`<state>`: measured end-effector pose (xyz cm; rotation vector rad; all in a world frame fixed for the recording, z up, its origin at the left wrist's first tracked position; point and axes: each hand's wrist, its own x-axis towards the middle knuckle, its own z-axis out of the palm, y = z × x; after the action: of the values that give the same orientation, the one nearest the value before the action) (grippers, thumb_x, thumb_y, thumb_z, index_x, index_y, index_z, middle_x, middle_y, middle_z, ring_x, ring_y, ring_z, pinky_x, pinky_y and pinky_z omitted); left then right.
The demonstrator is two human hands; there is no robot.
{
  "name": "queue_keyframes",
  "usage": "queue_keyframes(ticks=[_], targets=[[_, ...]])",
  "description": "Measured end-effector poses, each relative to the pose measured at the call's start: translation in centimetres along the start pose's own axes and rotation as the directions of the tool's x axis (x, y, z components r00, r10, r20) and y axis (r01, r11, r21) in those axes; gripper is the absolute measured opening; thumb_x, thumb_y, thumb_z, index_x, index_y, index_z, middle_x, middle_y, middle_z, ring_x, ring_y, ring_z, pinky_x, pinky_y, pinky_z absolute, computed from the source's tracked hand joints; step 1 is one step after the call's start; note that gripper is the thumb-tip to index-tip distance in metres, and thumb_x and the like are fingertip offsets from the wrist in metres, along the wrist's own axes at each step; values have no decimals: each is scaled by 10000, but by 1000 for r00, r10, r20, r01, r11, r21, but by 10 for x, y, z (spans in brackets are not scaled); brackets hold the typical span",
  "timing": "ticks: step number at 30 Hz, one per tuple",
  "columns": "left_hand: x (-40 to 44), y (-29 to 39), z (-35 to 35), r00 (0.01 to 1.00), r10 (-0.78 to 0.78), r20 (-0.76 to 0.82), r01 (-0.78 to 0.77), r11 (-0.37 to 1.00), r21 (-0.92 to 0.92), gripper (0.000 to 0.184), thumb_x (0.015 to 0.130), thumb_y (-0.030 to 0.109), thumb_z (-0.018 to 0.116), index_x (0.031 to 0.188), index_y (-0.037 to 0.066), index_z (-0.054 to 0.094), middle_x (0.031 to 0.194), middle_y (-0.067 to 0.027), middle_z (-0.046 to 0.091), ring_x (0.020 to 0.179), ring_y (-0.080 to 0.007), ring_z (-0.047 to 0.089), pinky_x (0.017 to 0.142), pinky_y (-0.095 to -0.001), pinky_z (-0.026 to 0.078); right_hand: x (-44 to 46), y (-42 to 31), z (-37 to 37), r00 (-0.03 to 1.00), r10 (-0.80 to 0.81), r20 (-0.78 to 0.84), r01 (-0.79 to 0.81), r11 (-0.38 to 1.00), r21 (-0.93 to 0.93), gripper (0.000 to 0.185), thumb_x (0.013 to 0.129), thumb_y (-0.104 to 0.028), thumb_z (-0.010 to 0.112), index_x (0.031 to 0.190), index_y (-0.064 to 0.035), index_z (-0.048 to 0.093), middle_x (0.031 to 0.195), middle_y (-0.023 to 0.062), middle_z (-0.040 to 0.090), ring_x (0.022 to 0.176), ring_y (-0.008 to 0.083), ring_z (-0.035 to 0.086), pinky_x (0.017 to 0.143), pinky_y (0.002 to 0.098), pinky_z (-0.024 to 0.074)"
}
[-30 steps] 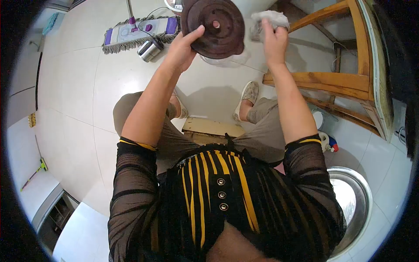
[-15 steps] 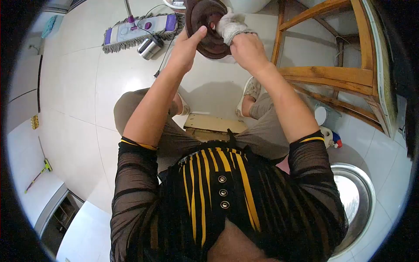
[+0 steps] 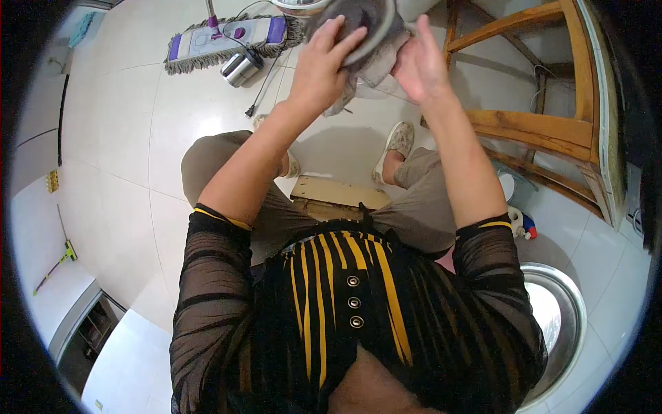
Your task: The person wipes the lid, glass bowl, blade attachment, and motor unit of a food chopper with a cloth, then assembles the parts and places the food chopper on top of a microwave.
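My right hand (image 3: pixel 422 69), which before gripped the cloth (image 3: pixel 379 67), now has its fingers stretched. The dark disc (image 3: pixel 365 15) is turned, and my left hand (image 3: pixel 321 69) now lays spread fingers over it.

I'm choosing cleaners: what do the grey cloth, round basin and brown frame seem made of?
The cloth looks like thin, matte fabric, given its loose folds; fibre unclear. The basin is probably polished metal, from its silvery sheen. The frame seems wooden, perhaps varnished: streaky brown bars.
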<state>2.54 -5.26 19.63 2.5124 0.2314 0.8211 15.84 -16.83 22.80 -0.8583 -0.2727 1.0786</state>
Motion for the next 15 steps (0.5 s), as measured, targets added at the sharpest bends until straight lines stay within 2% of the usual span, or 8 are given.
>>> queue_keyframes(ticks=[2,4,6,8,10,12,14,15], targets=[[-4,2,-3,997,67,45,-71,993,93,554,670,12,559,1182,212,499,1299,-118,375,1176,-323,374,943,-419,332,-2,-6,-5,993,96,-68,-93,995,45,560,884,-490,331,1166,-22,459,1143,97,534,1056,201,502,933,362,363],[-7,8,-4,986,133,98,-149,973,174,617,624,-31,549,1174,246,507,1326,-90,355,1200,-314,358,957,-426,326,-4,-5,-14,998,36,-42,-34,999,41,513,869,-415,439,1151,13,455,1126,116,538,1015,209,528,903,359,394],[-8,10,-5,984,137,118,-158,968,195,617,629,-53,544,1159,262,523,1324,-66,363,1239,-292,308,992,-453,271,-3,-2,-26,978,82,-192,-136,949,-286,442,821,-298,560,1086,48,485,1072,142,558,961,215,555,855,352,432],[-5,7,-11,978,164,126,-190,952,241,649,617,-38,570,1199,237,485,1342,-93,327,1253,-303,280,1012,-458,238,2,3,-34,970,63,-233,-111,974,-199,360,769,-203,623,1000,54,522,986,155,584,913,223,571,814,346,456],[2,8,-18,998,31,-57,-22,989,144,657,628,28,607,1232,226,443,1340,-108,313,1249,-308,271,1010,-464,222,5,4,-32,925,-112,-363,15,965,-262,333,768,-221,624,947,48,543,927,140,598,890,212,568,783,340,454],[4,-3,-22,998,19,-61,-3,966,258,728,612,10,602,1285,148,361,1332,-142,306,1242,-328,270,1019,-430,221,7,1,-38,898,-170,-406,34,946,-322,363,772,-218,625,982,63,529,947,147,596,876,212,577,789,333,461],[2,-23,-16,950,-194,-244,159,975,-155,718,644,-24,584,1302,70,312,1378,-134,244,1279,-301,235,1041,-380,205,8,-1,-42,868,-226,-442,46,923,-382,394,776,-215,625,1016,78,515,967,155,594,861,211,585,796,326,468],[5,-24,-15,889,-437,-138,284,762,-582,572,777,67,529,1300,37,300,1351,-120,303,1253,-276,284,1025,-359,230,6,-1,-38,867,-230,-443,30,910,-415,381,768,-235,630,977,68,534,929,139,598,837,196,573,753,316,456]])
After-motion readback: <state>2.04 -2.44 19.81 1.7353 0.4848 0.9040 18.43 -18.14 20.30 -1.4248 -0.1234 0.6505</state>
